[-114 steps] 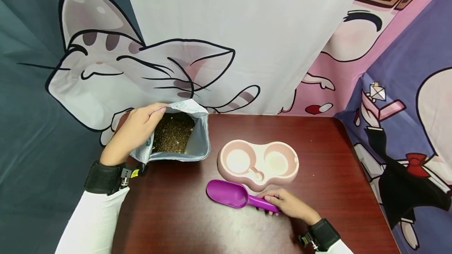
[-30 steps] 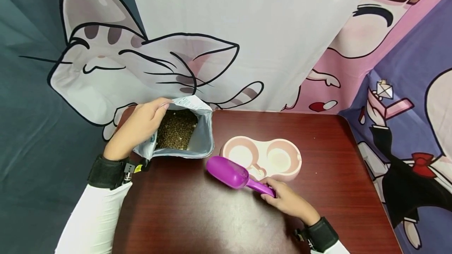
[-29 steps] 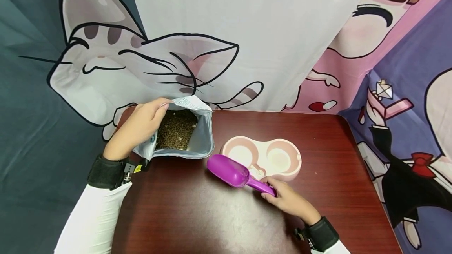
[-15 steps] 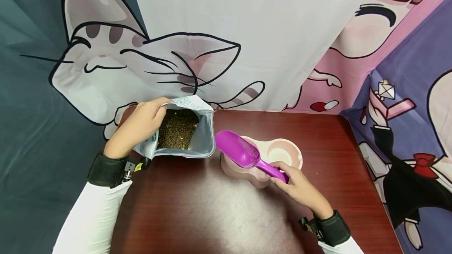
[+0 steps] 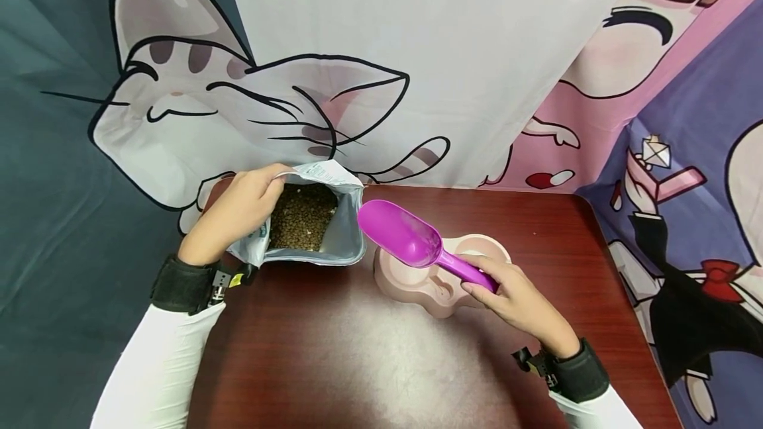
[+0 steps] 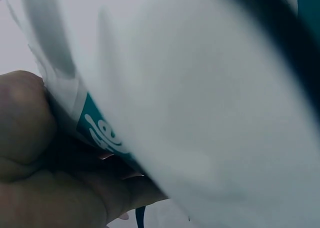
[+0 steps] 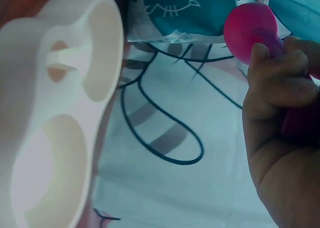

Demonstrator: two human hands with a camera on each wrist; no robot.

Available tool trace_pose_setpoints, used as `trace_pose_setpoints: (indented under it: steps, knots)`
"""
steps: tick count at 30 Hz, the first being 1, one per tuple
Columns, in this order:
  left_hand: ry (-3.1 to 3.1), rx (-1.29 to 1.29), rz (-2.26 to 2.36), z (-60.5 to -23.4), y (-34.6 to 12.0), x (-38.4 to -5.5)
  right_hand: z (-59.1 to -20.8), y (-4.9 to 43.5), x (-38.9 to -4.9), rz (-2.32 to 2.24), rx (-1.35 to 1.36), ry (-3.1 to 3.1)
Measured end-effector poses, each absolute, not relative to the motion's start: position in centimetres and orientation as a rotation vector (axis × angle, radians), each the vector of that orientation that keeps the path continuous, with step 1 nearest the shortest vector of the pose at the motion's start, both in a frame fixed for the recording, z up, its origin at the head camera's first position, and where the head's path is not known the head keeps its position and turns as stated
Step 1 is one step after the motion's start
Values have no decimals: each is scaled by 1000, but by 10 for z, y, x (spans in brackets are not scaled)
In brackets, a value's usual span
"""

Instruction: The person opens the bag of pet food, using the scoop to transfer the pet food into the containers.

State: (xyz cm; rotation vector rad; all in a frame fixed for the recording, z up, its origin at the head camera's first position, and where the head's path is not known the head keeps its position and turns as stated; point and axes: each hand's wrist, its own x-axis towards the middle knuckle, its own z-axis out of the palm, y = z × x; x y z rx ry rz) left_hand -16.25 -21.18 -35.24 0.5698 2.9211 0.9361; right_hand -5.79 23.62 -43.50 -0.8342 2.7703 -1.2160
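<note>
My left hand grips the top edge of a bag at its left side and holds its mouth wide. Inside lie small brown pellets. In the left wrist view, the bag's pale side fills most of the frame beside the hand. My right hand grips the handle of a purple scoop, which shows no pellets in its bowl. The scoop is raised over a pale pink double bowl, its tip close to the bag's right rim. Curled fingers wrap the handle in the right wrist view.
A dark red-brown wooden table bears the bag and the double bowl. Behind it hangs a printed cloth with a cartoon cat, and the cloth continues along the right side.
The right hand has lifted the scoop from in front of the double bowl, up and away from me, to above it near the bag. My left hand keeps its grip on the bag.
</note>
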Motion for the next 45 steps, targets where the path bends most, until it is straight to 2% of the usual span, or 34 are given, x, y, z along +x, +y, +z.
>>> trace_pose_setpoints:
  steps: [29,35,45]
  knots:
    - [2905,542,958,-353,-213,-162,-364,194,-108,-874,-1213,2680]
    - [2898,543,972,-355,-212,-163,-354,184,-116,-777,-1247,2681]
    - [2898,598,956,-354,-211,-160,-314,149,-118,-556,-1239,2692]
